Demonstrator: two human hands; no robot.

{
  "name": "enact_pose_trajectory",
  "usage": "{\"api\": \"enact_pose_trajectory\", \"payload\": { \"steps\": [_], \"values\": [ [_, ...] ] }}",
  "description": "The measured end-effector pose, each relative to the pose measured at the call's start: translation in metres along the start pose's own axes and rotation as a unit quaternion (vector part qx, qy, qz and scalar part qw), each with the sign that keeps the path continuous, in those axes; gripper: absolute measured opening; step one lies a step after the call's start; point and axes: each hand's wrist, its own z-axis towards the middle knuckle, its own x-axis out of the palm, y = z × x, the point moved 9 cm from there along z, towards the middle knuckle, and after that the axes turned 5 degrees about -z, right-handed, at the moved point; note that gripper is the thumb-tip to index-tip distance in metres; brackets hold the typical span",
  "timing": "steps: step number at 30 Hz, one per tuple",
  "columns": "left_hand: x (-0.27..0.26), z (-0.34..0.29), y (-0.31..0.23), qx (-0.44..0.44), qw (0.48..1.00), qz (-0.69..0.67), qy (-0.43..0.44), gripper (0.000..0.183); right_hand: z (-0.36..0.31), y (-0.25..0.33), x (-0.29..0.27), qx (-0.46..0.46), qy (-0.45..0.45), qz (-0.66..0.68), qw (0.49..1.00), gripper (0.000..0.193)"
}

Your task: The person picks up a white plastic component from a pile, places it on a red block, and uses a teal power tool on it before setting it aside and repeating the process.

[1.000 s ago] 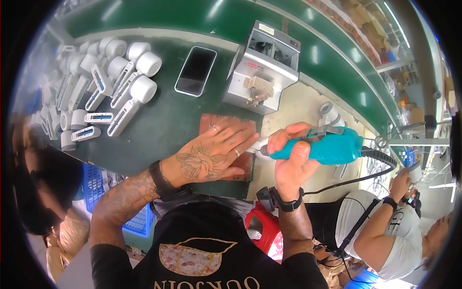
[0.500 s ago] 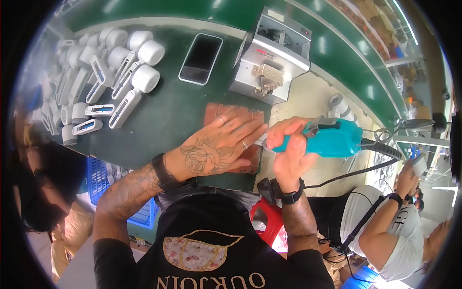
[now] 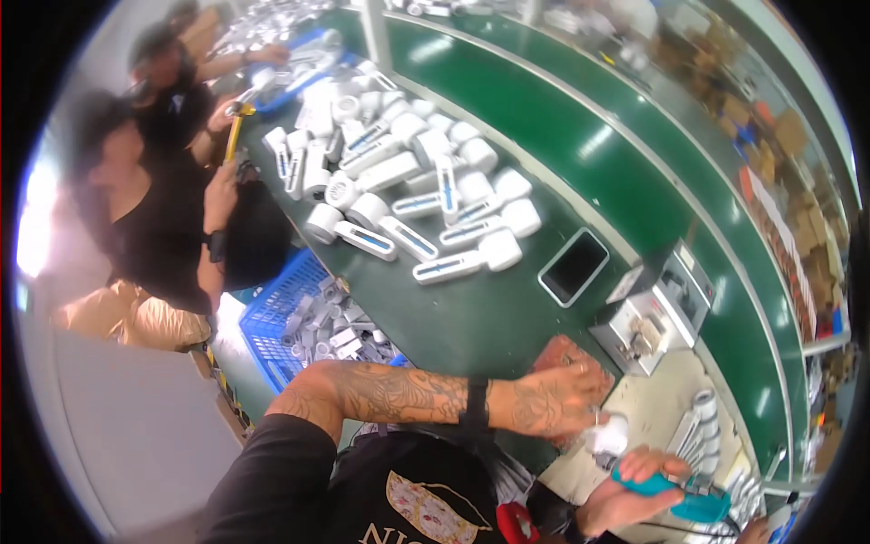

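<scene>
Low at the right, my right hand (image 3: 634, 490) is wrapped around a teal corded electric screwdriver (image 3: 700, 504). My left hand (image 3: 548, 403) reaches across the table with its fingers bent over a reddish-brown pad (image 3: 564, 354). A white rounded plastic part (image 3: 609, 433) shows beside its fingertips, between the two hands, and the left hand appears to grip it. Most of that part's handle is hidden under the hand. The tip of the screwdriver is hidden by my right fingers.
White handheld units (image 3: 449, 266) lie piled on the green table (image 3: 453, 317). A phone (image 3: 574, 267) and a metal bench machine (image 3: 654, 317) are beyond my hands. More white units (image 3: 698, 431) lie right. A blue basket (image 3: 263, 331) holds grey parts. One co-worker holds a yellow-handled hammer (image 3: 234, 136).
The view has swung left, bringing co-workers and the full pile into sight. The screwdriver has come away from my left hand, and the white part now shows between them.
</scene>
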Motion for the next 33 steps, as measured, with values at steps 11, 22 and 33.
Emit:
{"api": "enact_pose_trajectory", "payload": {
  "steps": [11, 22, 33],
  "values": [
    [-0.201, -0.139, 0.141, -0.393, 0.868, 0.041, -0.3, 0.038, -0.02, 0.018, 0.001, -0.015, -0.054, -0.097, 0.994, 0.054],
    [-0.346, -0.282, 0.322, -0.525, 0.755, 0.318, -0.23, 0.052, -0.022, -0.009, 0.012, 0.05, 0.002, -0.127, 0.991, 0.053],
    [-0.193, -0.103, 0.154, -0.272, 0.924, 0.023, -0.266, 0.053, -0.023, -0.013, 0.013, 0.033, 0.026, -0.253, 0.966, 0.054]
  ]
}}
